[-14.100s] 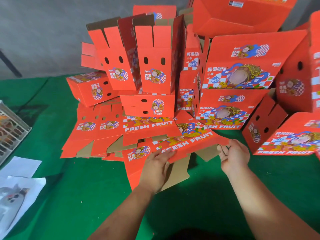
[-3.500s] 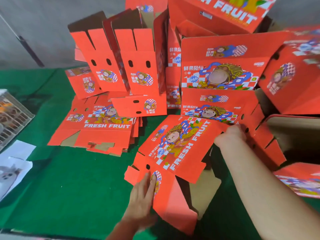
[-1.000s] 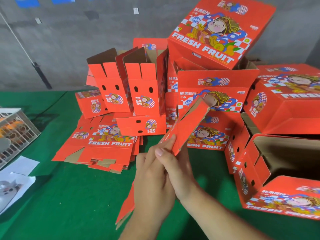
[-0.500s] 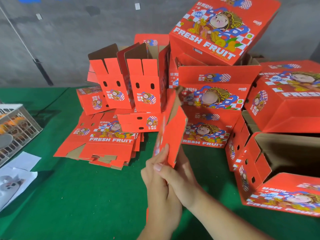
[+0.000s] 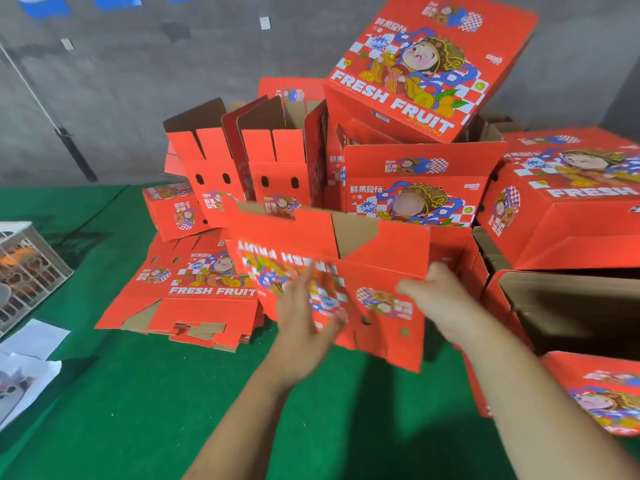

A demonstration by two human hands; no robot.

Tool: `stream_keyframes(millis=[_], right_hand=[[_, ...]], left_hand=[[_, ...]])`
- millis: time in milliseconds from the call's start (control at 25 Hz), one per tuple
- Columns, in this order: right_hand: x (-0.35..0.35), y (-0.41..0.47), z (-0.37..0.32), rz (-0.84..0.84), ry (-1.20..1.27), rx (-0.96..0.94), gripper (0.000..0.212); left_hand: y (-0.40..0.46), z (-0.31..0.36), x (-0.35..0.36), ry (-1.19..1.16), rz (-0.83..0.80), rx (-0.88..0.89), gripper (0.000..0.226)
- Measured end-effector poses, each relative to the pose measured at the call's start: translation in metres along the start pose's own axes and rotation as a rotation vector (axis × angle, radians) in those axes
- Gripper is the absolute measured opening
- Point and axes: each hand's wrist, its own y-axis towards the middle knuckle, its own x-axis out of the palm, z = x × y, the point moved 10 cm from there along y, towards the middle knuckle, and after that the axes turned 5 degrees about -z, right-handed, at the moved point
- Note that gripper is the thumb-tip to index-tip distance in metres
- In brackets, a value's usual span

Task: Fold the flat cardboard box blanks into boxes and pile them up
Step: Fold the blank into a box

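Note:
I hold a red "FRESH FRUIT" cardboard blank upright in front of me, its print upside down and its brown inner side showing at the top. My left hand lies blurred against the printed face with straight fingers. My right hand grips the blank's right end, fingers curled behind the panel. A stack of flat blanks lies on the green table to the left. Folded boxes are piled behind, one box tilted on top.
Half-folded upright blanks stand at the back left. More boxes lie on the right, one open box on its side. A wire crate and white papers sit at the left edge. A grey wall rises behind.
The blank, held edge-on and narrow between both hands half a second ago, is now spread wide and facing me. My hands have moved apart along it, the left one in motion.

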Motion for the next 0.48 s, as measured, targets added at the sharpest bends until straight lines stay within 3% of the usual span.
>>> stream_keyframes(millis=[120, 200, 280, 360, 400, 480], right_hand=[[-0.052, 0.005, 0.006, 0.128, -0.025, 0.002, 0.035], [-0.073, 0.006, 0.008, 0.192, 0.028, -0.025, 0.043], [-0.078, 0.012, 0.020, 0.219, 0.235, -0.025, 0.039], [-0.080, 0.015, 0.032, 0.343, 0.297, 0.000, 0.041], [-0.081, 0.015, 0.041, 0.431, 0.263, 0.033, 0.051], [-0.069, 0.010, 0.049, 0.531, 0.109, 0.168, 0.089]], left_hand=[[0.006, -0.073, -0.063, -0.198, 0.390, -0.389, 0.077], [0.012, -0.101, -0.075, -0.375, 0.460, -0.533, 0.084], [0.022, -0.116, -0.070, -0.629, 0.454, -0.522, 0.077], [0.027, -0.112, -0.065, -0.694, 0.415, -0.447, 0.060], [0.026, -0.110, -0.062, -0.689, 0.400, -0.422, 0.061], [0.019, -0.105, -0.060, -0.716, 0.439, -0.400, 0.066]])
